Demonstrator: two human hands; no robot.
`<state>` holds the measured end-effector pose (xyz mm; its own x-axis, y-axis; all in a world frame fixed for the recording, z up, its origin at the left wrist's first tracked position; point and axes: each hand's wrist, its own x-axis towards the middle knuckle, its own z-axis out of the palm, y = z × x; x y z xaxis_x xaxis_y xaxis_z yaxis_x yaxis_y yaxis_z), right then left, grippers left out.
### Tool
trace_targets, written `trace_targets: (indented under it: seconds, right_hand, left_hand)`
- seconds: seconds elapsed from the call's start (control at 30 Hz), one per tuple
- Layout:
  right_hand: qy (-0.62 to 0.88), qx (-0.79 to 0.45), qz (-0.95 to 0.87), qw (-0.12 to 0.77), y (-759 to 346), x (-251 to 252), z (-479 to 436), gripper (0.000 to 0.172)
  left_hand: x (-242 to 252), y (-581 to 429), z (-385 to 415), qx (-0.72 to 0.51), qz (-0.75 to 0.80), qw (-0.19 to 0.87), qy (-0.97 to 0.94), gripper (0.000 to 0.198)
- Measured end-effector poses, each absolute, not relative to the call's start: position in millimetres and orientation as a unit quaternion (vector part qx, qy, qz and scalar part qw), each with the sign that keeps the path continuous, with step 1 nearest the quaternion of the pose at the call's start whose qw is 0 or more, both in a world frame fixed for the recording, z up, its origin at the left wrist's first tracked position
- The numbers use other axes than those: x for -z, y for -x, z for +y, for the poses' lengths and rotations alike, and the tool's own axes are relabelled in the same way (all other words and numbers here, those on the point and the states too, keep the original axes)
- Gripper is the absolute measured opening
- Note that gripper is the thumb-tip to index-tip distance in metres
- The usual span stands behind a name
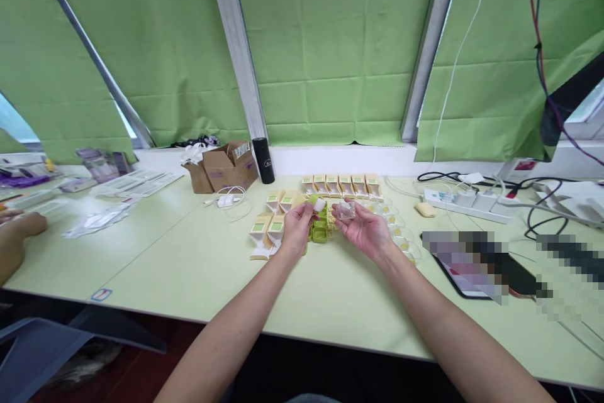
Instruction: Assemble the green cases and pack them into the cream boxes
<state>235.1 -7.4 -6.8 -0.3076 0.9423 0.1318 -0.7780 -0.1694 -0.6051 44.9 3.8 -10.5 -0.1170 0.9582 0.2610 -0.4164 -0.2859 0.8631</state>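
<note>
A small whitish piece (319, 205) is held at nine o'clock from a clear plastic case (345, 211), near but apart.

Light is soft and even; edges stretch.

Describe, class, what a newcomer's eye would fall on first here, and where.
Probably the bright green window blinds across the background come first. Then, over the table, the left hand pinches a small white piece and the right hand holds a clear plastic piece. A row of small cartons stands beyond them.
</note>
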Motion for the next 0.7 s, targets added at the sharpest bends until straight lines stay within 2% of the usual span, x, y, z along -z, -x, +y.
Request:
trace_targets:
  seconds: [0.1,0.33,0.7]
  right_hand:
    - [0.143,-0.748,-0.3,0.574,-236,9,-9,0.026]
    - [0.155,-0.735,-0.322,0.576,-232,10,-14,0.038]
    - [0.192,-0.694,-0.306,0.622,-224,10,-19,0.04]
  left_hand:
    - [11,-45,3,-0.678,0.319,0.506,-0.428,0.058]
    - [13,-45,4,-0.68,0.318,0.498,-0.435,0.055]
    - [14,-45,5,-0.68,0.324,0.491,-0.437,0.056]
